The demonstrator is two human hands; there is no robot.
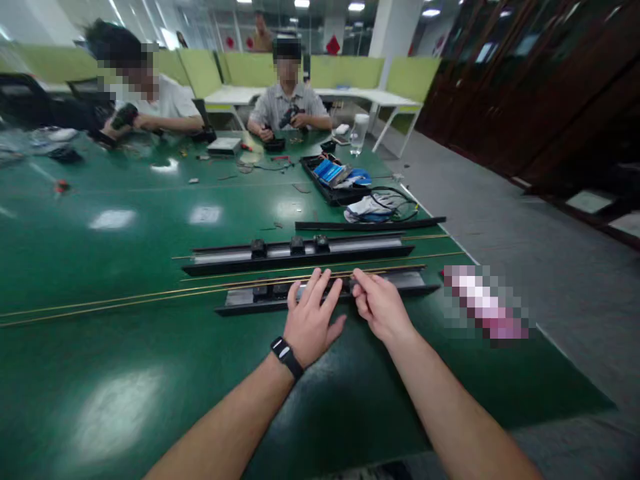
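My left hand (311, 319), a dark watch on its wrist, lies with fingers spread over the nearer black channel rail (420, 291). Its fingertips reach the thin brass-coloured rods (150, 294) that run across that rail and far out to the left. Dark blocks (261, 291) sit inside the channel, partly covered by my fingers. Beside it my right hand (381, 305) is closed in a pinch at the rods, over the same rail; what is between its fingertips is too small to make out. Parallel behind lies a second channel rail (225, 259) holding three black blocks (297, 245).
A dark strip (370, 224) lies behind the rails. Beyond it are white gloves with a black cable (375, 207) and a black tray (327, 193) of blue items. A blurred-out pink object (485, 303) lies near the table's right edge. Two people with power tools sit across the green table (115, 400).
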